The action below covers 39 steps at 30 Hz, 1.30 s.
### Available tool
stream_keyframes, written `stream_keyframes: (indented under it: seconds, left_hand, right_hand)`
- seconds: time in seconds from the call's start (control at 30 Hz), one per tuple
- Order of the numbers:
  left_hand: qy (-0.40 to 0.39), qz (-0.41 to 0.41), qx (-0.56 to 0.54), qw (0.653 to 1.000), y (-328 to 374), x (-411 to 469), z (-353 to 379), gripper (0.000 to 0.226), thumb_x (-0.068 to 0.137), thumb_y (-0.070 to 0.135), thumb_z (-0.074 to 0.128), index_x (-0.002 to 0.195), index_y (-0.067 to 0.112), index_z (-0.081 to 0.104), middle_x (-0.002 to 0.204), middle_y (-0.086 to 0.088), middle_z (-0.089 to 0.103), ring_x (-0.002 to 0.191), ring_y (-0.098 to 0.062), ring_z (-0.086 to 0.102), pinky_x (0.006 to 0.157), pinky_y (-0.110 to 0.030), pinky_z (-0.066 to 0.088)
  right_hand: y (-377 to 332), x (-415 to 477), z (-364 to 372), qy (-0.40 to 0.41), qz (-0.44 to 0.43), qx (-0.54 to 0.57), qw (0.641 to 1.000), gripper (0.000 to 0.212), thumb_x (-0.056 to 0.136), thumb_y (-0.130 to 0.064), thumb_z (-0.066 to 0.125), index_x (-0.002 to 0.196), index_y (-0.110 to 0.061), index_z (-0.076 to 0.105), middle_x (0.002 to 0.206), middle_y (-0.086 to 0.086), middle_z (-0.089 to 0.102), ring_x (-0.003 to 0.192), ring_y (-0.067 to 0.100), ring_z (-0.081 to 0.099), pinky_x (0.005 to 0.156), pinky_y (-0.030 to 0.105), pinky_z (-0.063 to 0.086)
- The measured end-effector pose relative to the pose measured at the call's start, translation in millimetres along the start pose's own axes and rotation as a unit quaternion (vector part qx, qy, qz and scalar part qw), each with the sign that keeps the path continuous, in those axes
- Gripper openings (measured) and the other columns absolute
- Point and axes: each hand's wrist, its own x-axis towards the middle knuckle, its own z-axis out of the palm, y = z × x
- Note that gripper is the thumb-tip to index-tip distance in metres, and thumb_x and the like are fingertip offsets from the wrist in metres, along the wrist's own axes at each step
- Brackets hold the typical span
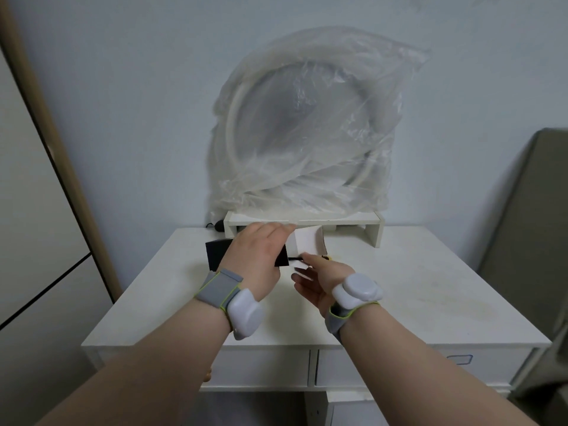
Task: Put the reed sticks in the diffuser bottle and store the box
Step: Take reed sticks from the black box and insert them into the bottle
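Observation:
A black box (216,253) with an open white inner flap (309,242) lies on the white desk (399,287), its mouth facing right. My left hand (258,256) rests over the box and grips it. My right hand (316,282) pinches thin dark reed sticks (294,258) at the box's open end, thumb and forefinger closed on them. A small yellowish bit shows just beyond my right fingertips. The diffuser bottle is not in view.
A low white shelf riser (338,222) stands at the back of the desk, bearing a large clear plastic bag (307,127) with a coiled white hose. A small dark object (219,225) lies left of the riser. Drawers (261,367) sit under the desk front.

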Motion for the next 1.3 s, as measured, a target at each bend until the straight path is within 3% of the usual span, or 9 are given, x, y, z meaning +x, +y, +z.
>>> stream_keyframes:
  seconds: [0.13, 0.3, 0.4, 0.6, 0.83, 1.07, 1.13, 1.23, 1.3]
  left_hand:
    - [-0.012, -0.070, -0.048, 0.996, -3, 5, -2, 0.069, 0.070, 0.008, 0.060, 0.135, 0.022, 0.042, 0.130, -0.001, 0.054, 0.117, -0.027, 0.047, 0.098, -0.025, 0.030]
    - [-0.035, -0.181, -0.098, 0.978, -11, 11, -1, 0.072, 0.069, 0.016, 0.065, 0.136, 0.022, 0.039, 0.132, -0.002, 0.052, 0.119, -0.029, 0.045, 0.094, -0.027, 0.034]
    - [-0.042, -0.201, -0.105, 0.973, -15, 10, 1, 0.073, 0.068, 0.019, 0.067, 0.135, 0.020, 0.039, 0.131, -0.004, 0.053, 0.119, -0.028, 0.047, 0.095, -0.027, 0.034]
    - [-0.060, -0.220, -0.122, 0.966, -16, 9, 5, 0.073, 0.068, 0.016, 0.066, 0.135, 0.019, 0.039, 0.130, -0.006, 0.053, 0.120, -0.027, 0.046, 0.096, -0.027, 0.035]
    - [-0.071, -0.227, -0.123, 0.963, -18, 9, 10, 0.076, 0.067, 0.016, 0.067, 0.137, 0.021, 0.037, 0.135, -0.004, 0.050, 0.123, -0.028, 0.043, 0.097, -0.029, 0.035]
    - [-0.068, -0.222, -0.138, 0.963, -19, 8, 15, 0.080, 0.063, 0.018, 0.067, 0.136, 0.026, 0.036, 0.130, -0.001, 0.053, 0.121, -0.028, 0.044, 0.093, -0.032, 0.041]
    - [-0.070, -0.211, -0.140, 0.965, -18, 8, 14, 0.080, 0.063, 0.019, 0.068, 0.136, 0.027, 0.036, 0.129, 0.000, 0.053, 0.120, -0.028, 0.044, 0.093, -0.032, 0.041]
    - [-0.069, -0.191, -0.139, 0.969, -18, 6, 11, 0.080, 0.065, 0.019, 0.068, 0.137, 0.028, 0.035, 0.129, 0.001, 0.054, 0.119, -0.027, 0.044, 0.093, -0.032, 0.041]
    - [-0.069, -0.176, -0.135, 0.973, -19, 4, 9, 0.079, 0.066, 0.018, 0.068, 0.137, 0.028, 0.035, 0.127, 0.001, 0.054, 0.119, -0.026, 0.044, 0.092, -0.029, 0.038]
  right_hand:
    - [-24, 2, -12, 0.022, -0.067, -0.024, 0.997, 0.014, 0.082, -0.020, 0.067, 0.089, -0.009, 0.062, 0.089, 0.007, 0.066, 0.071, 0.021, 0.064, 0.060, 0.030, 0.053]
    - [-66, 0, -39, 0.072, -0.153, 0.020, 0.985, 0.013, 0.084, -0.019, 0.063, 0.094, -0.010, 0.059, 0.081, 0.002, 0.067, 0.067, 0.015, 0.067, 0.054, 0.024, 0.051]
    - [-81, 4, -59, 0.105, -0.157, 0.046, 0.981, 0.009, 0.082, -0.019, 0.062, 0.079, -0.010, 0.060, 0.079, 0.002, 0.068, 0.057, 0.011, 0.069, 0.059, 0.024, 0.053]
    - [-78, 20, -91, 0.150, -0.134, 0.029, 0.979, 0.014, 0.085, -0.018, 0.055, 0.075, -0.009, 0.058, 0.082, 0.003, 0.066, 0.074, 0.013, 0.065, 0.079, 0.028, 0.052]
    - [-67, 35, -109, 0.196, -0.109, -0.002, 0.975, 0.013, 0.081, -0.015, 0.056, 0.071, -0.006, 0.058, 0.078, 0.005, 0.066, 0.070, 0.013, 0.065, 0.066, 0.024, 0.052]
    - [-84, 41, -94, 0.234, -0.172, -0.164, 0.943, 0.015, 0.071, -0.017, 0.060, 0.062, -0.006, 0.065, 0.065, 0.006, 0.068, 0.071, 0.023, 0.065, 0.084, 0.038, 0.056]
    - [-91, 44, -81, 0.245, -0.202, -0.243, 0.917, 0.023, 0.070, -0.019, 0.061, 0.076, 0.001, 0.072, 0.062, 0.005, 0.066, 0.067, 0.023, 0.060, 0.076, 0.033, 0.055]
    - [-95, 43, -60, 0.215, -0.236, -0.341, 0.884, 0.031, 0.078, -0.021, 0.061, 0.091, 0.005, 0.069, 0.066, 0.011, 0.056, 0.061, 0.024, 0.047, 0.057, 0.024, 0.039]
    - [-91, 43, -46, 0.184, -0.236, -0.397, 0.868, 0.028, 0.083, -0.022, 0.059, 0.095, 0.000, 0.070, 0.083, 0.015, 0.070, 0.069, 0.030, 0.059, 0.057, 0.023, 0.042]
